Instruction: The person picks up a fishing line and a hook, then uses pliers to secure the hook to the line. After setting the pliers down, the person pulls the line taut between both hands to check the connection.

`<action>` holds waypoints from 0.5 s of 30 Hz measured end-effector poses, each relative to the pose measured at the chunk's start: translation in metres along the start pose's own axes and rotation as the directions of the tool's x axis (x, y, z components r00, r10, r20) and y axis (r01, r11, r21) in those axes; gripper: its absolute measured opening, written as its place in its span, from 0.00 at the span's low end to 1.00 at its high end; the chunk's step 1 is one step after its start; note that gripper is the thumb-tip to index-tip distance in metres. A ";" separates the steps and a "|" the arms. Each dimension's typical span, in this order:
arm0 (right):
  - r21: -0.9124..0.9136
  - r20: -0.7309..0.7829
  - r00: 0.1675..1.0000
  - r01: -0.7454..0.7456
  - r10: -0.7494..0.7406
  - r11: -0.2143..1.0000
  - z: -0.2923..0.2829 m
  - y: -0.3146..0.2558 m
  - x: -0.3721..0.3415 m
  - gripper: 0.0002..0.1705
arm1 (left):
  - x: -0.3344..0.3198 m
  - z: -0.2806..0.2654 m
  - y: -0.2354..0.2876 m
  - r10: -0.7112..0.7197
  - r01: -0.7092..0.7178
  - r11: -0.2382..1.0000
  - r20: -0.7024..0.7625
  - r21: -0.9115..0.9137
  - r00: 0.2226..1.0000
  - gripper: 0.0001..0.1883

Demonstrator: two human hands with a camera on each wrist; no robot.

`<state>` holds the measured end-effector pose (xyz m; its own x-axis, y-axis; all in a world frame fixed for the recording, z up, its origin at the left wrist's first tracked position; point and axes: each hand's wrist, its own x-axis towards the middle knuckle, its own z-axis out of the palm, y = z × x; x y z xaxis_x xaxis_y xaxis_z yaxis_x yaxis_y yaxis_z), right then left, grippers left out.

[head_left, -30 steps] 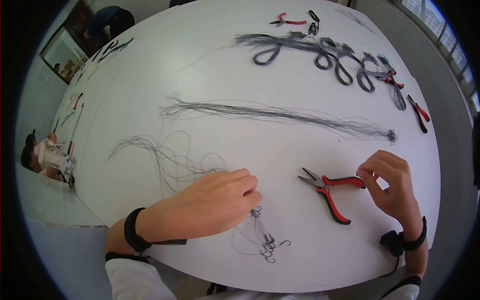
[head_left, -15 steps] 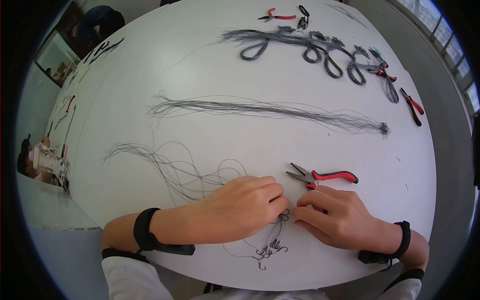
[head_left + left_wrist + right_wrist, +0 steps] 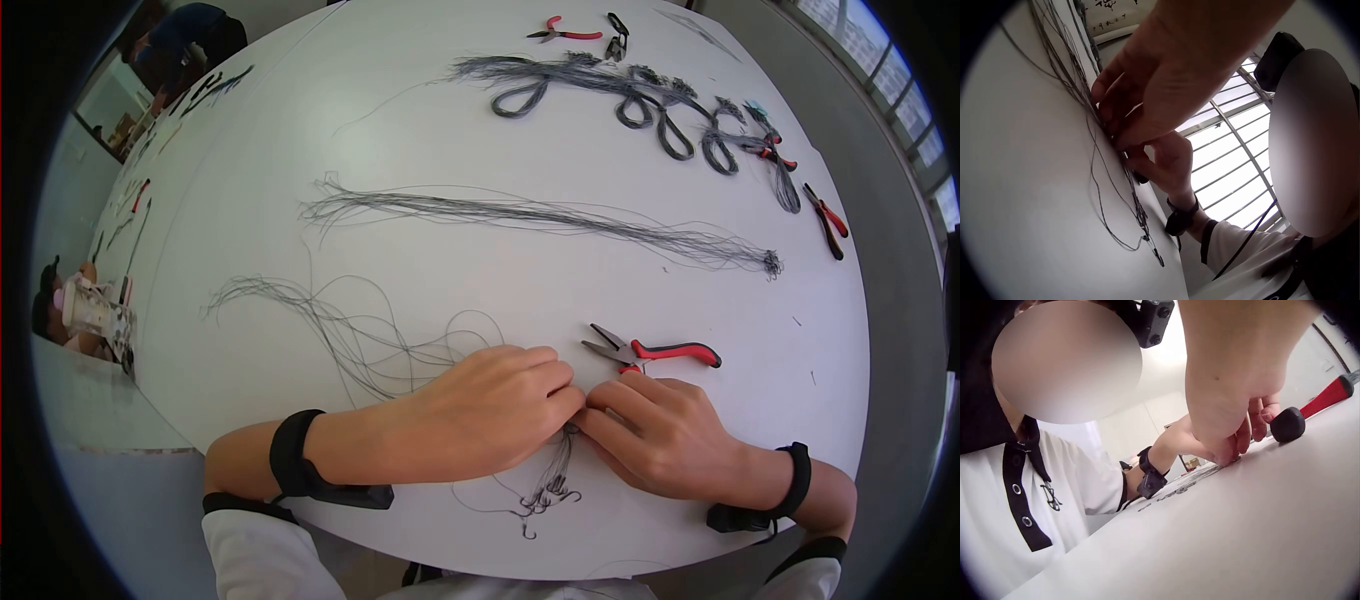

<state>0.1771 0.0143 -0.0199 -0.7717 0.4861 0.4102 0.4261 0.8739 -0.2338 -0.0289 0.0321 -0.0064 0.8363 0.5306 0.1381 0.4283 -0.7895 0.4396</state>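
Note:
A bundle of thin dark fishing lines (image 3: 350,345) runs under my left hand (image 3: 480,415), whose fingertips pinch it near the hook end. My right hand (image 3: 655,435) meets the left one there, thumb and fingers pinching at the bundle beside a small coil of line. Below both hands, several fish hooks (image 3: 545,495) fan out on the white table (image 3: 250,400). In the left wrist view the hooks (image 3: 1142,219) hang together, one set apart on a looped line. Pliers with red and black handles (image 3: 675,352) lie spread just beyond my right hand, their lower handle hidden by it.
A second bundle of hooked lines (image 3: 480,212) stretches across the table's middle. Farther back lie several coiled line bundles (image 3: 640,105), and other pliers (image 3: 828,222) near the right edge. More tools (image 3: 135,215) lie along the left edge. Someone bends over (image 3: 190,45) at the far left.
My right hand has left the pliers' handle side and moved left to the bundle beside my left hand. The left hand with the bundle has shifted slightly right.

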 end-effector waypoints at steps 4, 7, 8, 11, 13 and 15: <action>-0.025 0.065 0.998 0.012 -0.011 1.000 -0.006 0.000 -0.001 0.08 | -0.002 -0.001 -0.001 -0.009 0.009 1.000 0.003 0.003 1.000 0.06; -0.034 0.043 0.999 0.015 -0.014 0.999 -0.007 -0.001 -0.001 0.09 | -0.003 -0.001 -0.001 -0.009 0.009 1.000 0.003 -0.010 1.000 0.06; -0.019 0.030 0.999 0.021 -0.020 1.000 -0.009 -0.003 0.000 0.09 | -0.003 -0.001 -0.001 -0.005 0.005 1.000 -0.010 -0.030 1.000 0.06; -0.001 0.017 0.999 0.041 -0.041 0.999 -0.007 -0.003 0.000 0.10 | -0.002 0.002 0.000 -0.006 0.005 0.998 -0.015 -0.063 1.000 0.06; 0.002 0.016 0.998 0.054 -0.054 0.999 -0.005 -0.002 -0.001 0.10 | -0.002 0.002 0.000 -0.003 0.002 0.998 -0.022 -0.063 1.000 0.06; 0.016 0.029 0.998 0.064 -0.064 0.998 -0.005 -0.002 -0.001 0.09 | -0.002 0.002 0.000 0.000 -0.002 0.998 -0.028 -0.063 1.000 0.06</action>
<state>0.1795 0.0124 -0.0159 -0.8105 0.4288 0.3990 0.3687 0.9028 -0.2213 -0.0297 0.0306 -0.0090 0.8265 0.5390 0.1626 0.4045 -0.7694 0.4944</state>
